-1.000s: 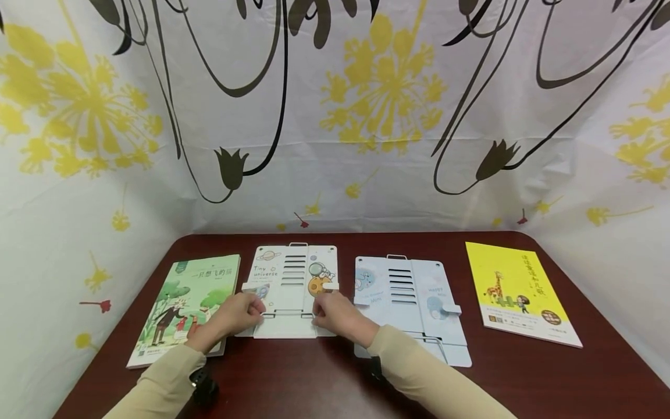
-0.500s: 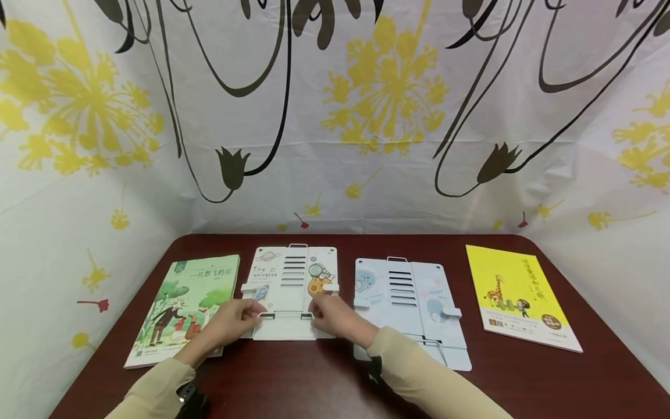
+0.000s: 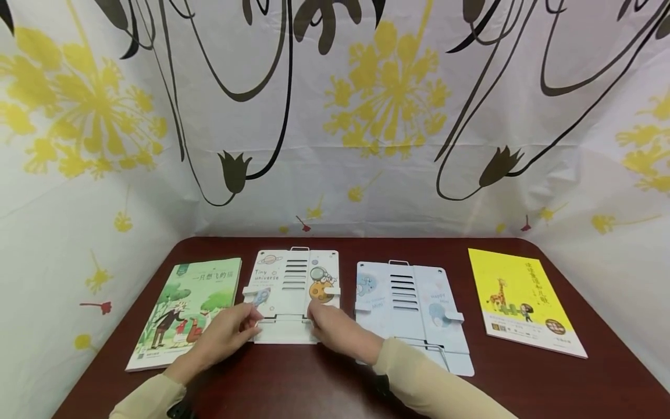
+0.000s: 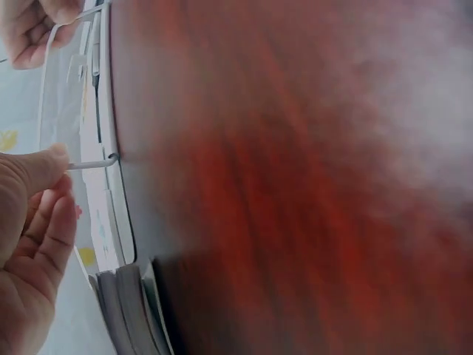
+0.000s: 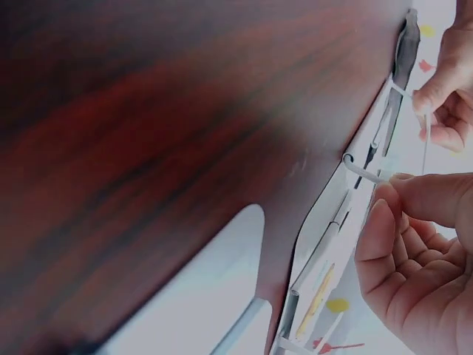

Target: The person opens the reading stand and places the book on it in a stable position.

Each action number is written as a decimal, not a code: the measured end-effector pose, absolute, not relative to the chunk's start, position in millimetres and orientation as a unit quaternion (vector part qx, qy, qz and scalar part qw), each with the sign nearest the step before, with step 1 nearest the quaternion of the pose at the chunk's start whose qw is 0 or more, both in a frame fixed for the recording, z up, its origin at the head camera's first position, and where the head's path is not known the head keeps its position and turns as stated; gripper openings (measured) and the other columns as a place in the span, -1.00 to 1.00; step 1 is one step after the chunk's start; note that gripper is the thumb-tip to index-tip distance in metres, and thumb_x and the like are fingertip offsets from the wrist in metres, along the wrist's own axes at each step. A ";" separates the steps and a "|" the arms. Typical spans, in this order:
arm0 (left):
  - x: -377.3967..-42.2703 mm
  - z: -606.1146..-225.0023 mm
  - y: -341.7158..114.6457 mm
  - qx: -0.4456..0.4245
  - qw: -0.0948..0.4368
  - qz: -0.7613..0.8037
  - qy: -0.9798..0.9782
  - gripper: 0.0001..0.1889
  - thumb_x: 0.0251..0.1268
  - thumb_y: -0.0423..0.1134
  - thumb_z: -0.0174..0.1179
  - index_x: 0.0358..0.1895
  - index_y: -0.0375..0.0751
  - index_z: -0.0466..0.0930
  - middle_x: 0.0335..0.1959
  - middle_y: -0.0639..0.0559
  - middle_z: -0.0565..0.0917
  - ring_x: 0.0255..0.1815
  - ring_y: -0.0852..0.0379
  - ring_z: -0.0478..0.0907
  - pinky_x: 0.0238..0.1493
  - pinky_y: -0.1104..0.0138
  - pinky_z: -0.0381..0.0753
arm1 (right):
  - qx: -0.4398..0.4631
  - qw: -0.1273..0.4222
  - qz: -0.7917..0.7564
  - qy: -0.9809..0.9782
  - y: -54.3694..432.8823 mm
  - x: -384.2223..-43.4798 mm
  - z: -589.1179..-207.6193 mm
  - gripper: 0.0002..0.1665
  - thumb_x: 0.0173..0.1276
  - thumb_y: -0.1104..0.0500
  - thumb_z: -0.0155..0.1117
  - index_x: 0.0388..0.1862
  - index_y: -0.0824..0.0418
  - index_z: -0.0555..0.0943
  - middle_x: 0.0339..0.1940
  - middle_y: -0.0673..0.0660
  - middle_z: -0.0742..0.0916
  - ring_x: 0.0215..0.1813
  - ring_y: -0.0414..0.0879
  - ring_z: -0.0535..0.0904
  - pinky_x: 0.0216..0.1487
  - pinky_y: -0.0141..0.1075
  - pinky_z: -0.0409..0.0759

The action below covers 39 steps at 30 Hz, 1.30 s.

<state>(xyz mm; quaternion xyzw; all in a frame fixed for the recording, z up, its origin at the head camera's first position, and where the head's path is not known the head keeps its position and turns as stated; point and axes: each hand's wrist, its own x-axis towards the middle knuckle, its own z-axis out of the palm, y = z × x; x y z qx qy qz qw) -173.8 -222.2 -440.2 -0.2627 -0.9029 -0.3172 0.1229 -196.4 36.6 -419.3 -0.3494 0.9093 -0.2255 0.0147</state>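
Note:
A white folding book stand [image 3: 285,332] with a space print lies on the table, left of centre. A white wire bracket [image 4: 46,92] on its lower part stands out from the panel in both wrist views. The left hand [image 3: 230,333] pinches one side of this bracket between thumb and fingers. On the other side, the right hand [image 3: 340,329] pinches the wire, seen closely in the right wrist view, where its thumb and index finger meet at the bracket [image 5: 366,174]. The stand's left and right lower corners are partly hidden behind the hands.
A second book stand [image 3: 382,323], pale blue and white, lies just right of the right forearm. The green picture book [image 3: 193,308] sits left of the left hand; a yellow book [image 3: 515,291] lies far right. All rest on the dark red table [image 3: 293,384].
The wire bracket's bar shows slightly nearer the front edge of the stand. The left hand has shifted a little downward, its thumb and fingers appearing more spread; the right hand has barely moved.

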 end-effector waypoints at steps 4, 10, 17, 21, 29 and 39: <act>-169.5 -443.5 -222.8 -0.291 0.171 -0.309 -0.889 -0.76 -0.07 -0.46 0.39 -0.36 -0.15 0.54 -0.52 0.26 0.46 -0.50 0.45 0.34 -0.52 0.52 0.40 | -0.368 -0.009 -0.196 0.909 36.1 -191.7 -418.4 -0.81 0.23 0.34 0.22 -0.31 0.18 0.38 -0.54 0.00 0.54 -0.48 -0.21 0.45 -0.43 -0.43 0.45; -165.4 -446.0 -222.7 -0.344 0.225 -0.298 -0.861 -0.68 -0.17 -0.51 0.42 -0.39 -0.13 0.49 -0.51 0.24 0.48 -0.50 0.43 0.38 -0.48 0.63 0.36 | -0.403 -0.050 -0.138 0.903 37.4 -182.7 -415.4 -0.82 0.24 0.33 0.18 -0.31 0.19 0.35 -0.55 0.00 0.55 -0.53 -0.20 0.47 -0.51 -0.48 0.43; -160.6 -445.0 -222.0 -0.383 0.264 -0.254 -0.848 -0.65 -0.20 -0.47 0.43 -0.39 -0.13 0.45 -0.50 0.26 0.41 -0.49 0.44 0.27 -0.45 0.67 0.25 | -0.420 -0.074 -0.085 0.900 36.7 -175.1 -417.9 -0.83 0.29 0.32 0.10 -0.32 0.19 0.29 -0.58 -0.02 0.44 -0.59 -0.23 0.34 -0.62 -0.49 0.35; -161.7 -441.9 -221.9 -0.387 0.260 -0.224 -0.856 -0.66 -0.17 -0.44 0.43 -0.38 -0.12 0.44 -0.50 0.25 0.38 -0.49 0.43 0.23 -0.47 0.63 0.25 | -0.417 -0.072 -0.084 0.902 37.4 -176.0 -419.3 -0.82 0.32 0.26 0.13 -0.31 0.16 0.29 -0.55 -0.02 0.47 -0.58 -0.23 0.38 -0.60 -0.49 0.36; -175.7 -421.9 -230.2 -0.328 0.040 -0.316 -0.889 -0.85 0.13 -0.20 0.32 -0.36 -0.08 0.51 -0.52 0.26 0.56 -0.50 0.44 0.43 -0.49 0.48 0.49 | -0.381 0.027 -0.308 0.872 55.4 -201.3 -409.1 -0.84 0.19 0.28 0.32 -0.30 0.26 0.52 -0.46 0.02 0.64 -0.43 -0.27 0.50 -0.39 -0.50 0.50; -219.4 -408.2 -237.6 -0.070 0.077 -0.410 -0.906 -0.83 0.31 -0.20 0.17 -0.20 -0.26 0.59 -0.39 -0.12 0.66 -0.41 0.04 0.57 -0.44 0.39 0.51 | -0.155 0.016 -0.440 0.885 82.8 -253.2 -397.9 -0.86 0.27 0.36 0.23 -0.19 0.34 0.59 -0.42 0.12 0.68 -0.42 -0.15 0.61 -0.39 -0.36 0.61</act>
